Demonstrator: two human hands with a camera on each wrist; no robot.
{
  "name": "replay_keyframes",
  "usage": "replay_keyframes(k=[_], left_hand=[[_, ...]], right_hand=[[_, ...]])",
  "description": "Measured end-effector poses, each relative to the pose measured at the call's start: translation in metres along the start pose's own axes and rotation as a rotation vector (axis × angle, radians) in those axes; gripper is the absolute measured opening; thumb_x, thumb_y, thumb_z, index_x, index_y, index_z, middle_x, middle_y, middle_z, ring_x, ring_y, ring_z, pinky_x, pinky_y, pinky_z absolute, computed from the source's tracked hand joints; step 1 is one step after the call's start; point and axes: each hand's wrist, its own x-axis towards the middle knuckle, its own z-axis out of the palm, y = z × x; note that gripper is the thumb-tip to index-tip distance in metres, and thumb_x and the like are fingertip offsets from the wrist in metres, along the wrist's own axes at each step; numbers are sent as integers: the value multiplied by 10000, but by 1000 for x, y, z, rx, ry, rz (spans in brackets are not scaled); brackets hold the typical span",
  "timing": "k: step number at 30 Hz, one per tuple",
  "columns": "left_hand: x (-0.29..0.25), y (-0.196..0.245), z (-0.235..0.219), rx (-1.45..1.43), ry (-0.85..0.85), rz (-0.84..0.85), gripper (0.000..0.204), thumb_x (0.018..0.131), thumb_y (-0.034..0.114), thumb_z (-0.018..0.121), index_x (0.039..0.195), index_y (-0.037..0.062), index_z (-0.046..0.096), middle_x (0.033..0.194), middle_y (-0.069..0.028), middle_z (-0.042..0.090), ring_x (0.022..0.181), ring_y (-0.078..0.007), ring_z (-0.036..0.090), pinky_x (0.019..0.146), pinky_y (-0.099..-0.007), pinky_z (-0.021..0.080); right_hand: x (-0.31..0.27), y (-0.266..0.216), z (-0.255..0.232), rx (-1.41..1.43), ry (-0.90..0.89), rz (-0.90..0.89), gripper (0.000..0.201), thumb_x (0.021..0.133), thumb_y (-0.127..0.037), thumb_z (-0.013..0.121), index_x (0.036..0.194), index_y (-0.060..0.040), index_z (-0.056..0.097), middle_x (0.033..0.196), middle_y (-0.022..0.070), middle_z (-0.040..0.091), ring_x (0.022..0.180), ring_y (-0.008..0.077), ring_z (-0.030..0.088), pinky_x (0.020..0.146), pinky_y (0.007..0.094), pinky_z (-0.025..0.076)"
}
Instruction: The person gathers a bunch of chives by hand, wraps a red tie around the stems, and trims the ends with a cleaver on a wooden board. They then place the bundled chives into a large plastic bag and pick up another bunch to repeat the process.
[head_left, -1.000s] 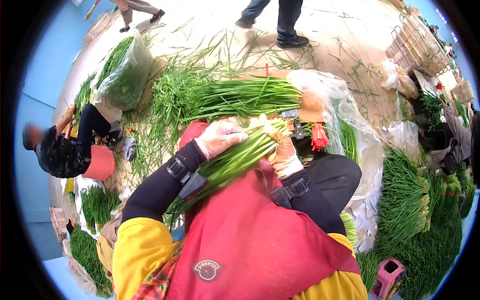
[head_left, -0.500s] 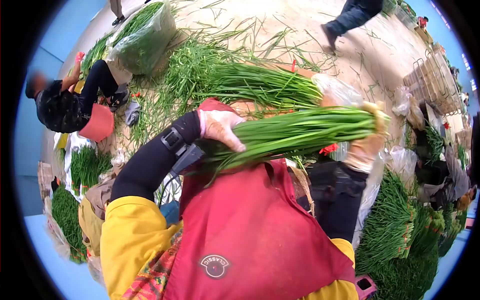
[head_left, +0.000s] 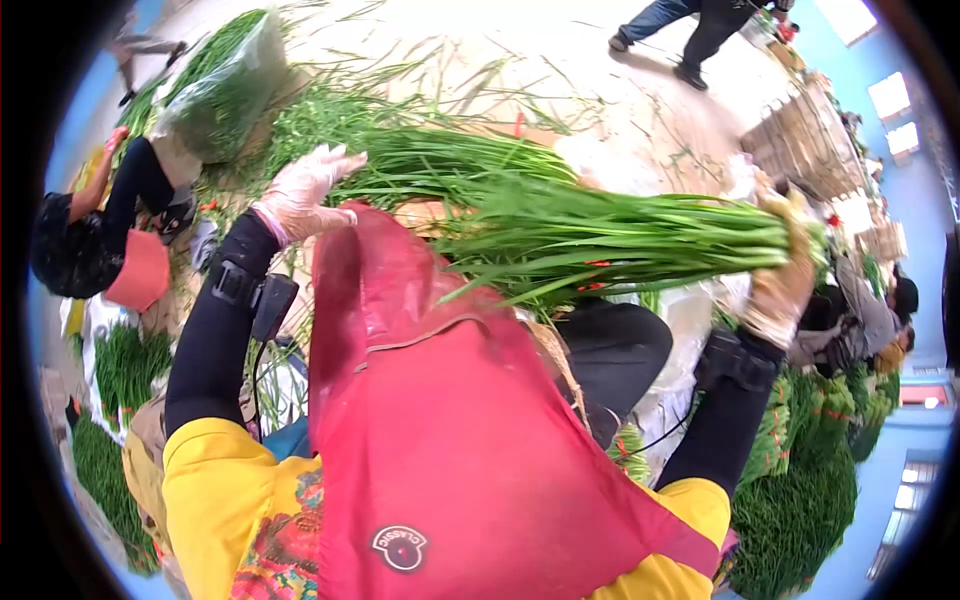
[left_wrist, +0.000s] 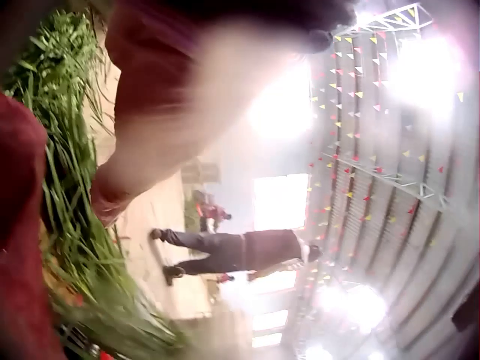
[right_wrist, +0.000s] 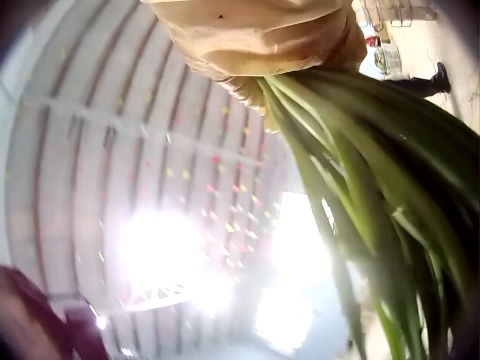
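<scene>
Produce shed, heaped greens (head_left: 795, 525), ribbed roof (right_wrist: 82, 172)

Glossy leaves (head_left: 640, 235), matt cloth sleeve (head_left: 215, 485), plastic bag (head_left: 235, 112)

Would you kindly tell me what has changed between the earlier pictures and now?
The left hand has let go of the bunch of green stalks and moved off to the person's left. The right hand has carried the bunch out to the right and still grips it by its stem end. The other green stalks still lie in front, and the seated person remains at the left.
</scene>
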Motion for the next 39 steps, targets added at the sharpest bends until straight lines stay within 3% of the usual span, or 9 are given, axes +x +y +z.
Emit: replay_keyframes(k=[6, 8, 12, 17, 18, 21, 27, 34, 39], left_hand=[[51, 121, -37, -379, 326, 761, 670, 743, 364, 696, 1313, 101, 464, 1366, -185, 416, 1290, -360, 353, 1069, -454, 282], [57, 170, -47, -506, 390, 936, 634, 746, 297, 695, 1297, 78, 471, 1343, -211, 420, 1260, -371, 385, 1056, -463, 297], [69, 210, -2, -477, 394, 859, 737, 658, 195, 744, 1316, 61, 442, 1354, -255, 356, 1209, -392, 424, 1020, -431, 352], [86, 166, 92, -691, -465, 449, 699, 799, 290, 656, 1354, -16, 363, 1410, -259, 311, 1250, -340, 410, 1033, -368, 351], [82, 146, 119, -672, -231, 548, 624, 745, 359, 649, 1255, 25, 512, 1244, -235, 467, 1110, -344, 516, 940, -373, 424], [66, 124, 78, -184, -549, 211, 540, 729, 463, 659, 1177, 166, 618, 1338, -206, 407, 1147, -336, 503, 951, -378, 420], [64, 144, 22, -513, -173, 223, 437, 804, 475, 592, 765, 46, 670, 663, -159, 620, 655, -302, 627, 637, -401, 497], [84, 206, -4, -991, 601, 502, 193, 784, 135, 694, 934, 34, 627, 840, -93, 612, 799, -218, 596, 737, -324, 485], [88, 216, -1, -868, 642, 562, 514, 722, 170, 749, 1164, 13, 539, 1142, -186, 565, 1056, -314, 559, 933, -360, 426]], right_hand=[[-18, -4, 69, -95, -241, -169, 189, 870, -112, 608, 1019, 5, 616, 844, 109, 679, 748, 156, 650, 678, 296, 546], [-21, 8, 77, -69, -228, 45, 208, 867, -96, 607, 1047, 7, 587, 925, 135, 662, 821, 174, 642, 746, 320, 543], [-32, 14, 87, 61, -227, 124, 331, 871, -63, 588, 1171, 57, 517, 950, 145, 644, 854, 203, 628, 779, 332, 525], [-24, -15, 81, -54, -175, 27, 292, 890, -98, 565, 1124, 76, 551, 970, 137, 642, 900, 199, 612, 819, 314, 505], [-20, -18, 75, -84, -156, 19, 275, 894, -113, 563, 1095, 74, 574, 974, 134, 643, 897, 195, 611, 825, 307, 502], [-17, -22, 70, -141, -119, -4, 239, 897, -134, 560, 1013, 66, 618, 958, 128, 650, 865, 187, 615, 809, 302, 505], [-9, -1, 75, -135, -131, 55, 276, 881, -125, 581, 1079, 67, 602, 920, 113, 656, 821, 174, 618, 762, 280, 509], [-14, 11, 95, 18, -192, 182, 304, 859, -84, 596, 1124, 61, 565, 893, 126, 655, 757, 181, 631, 706, 292, 531], [-16, 21, 107, -75, -164, 75, 180, 854, -83, 599, 974, 49, 620, 859, 118, 661, 723, 182, 640, 674, 302, 541]])
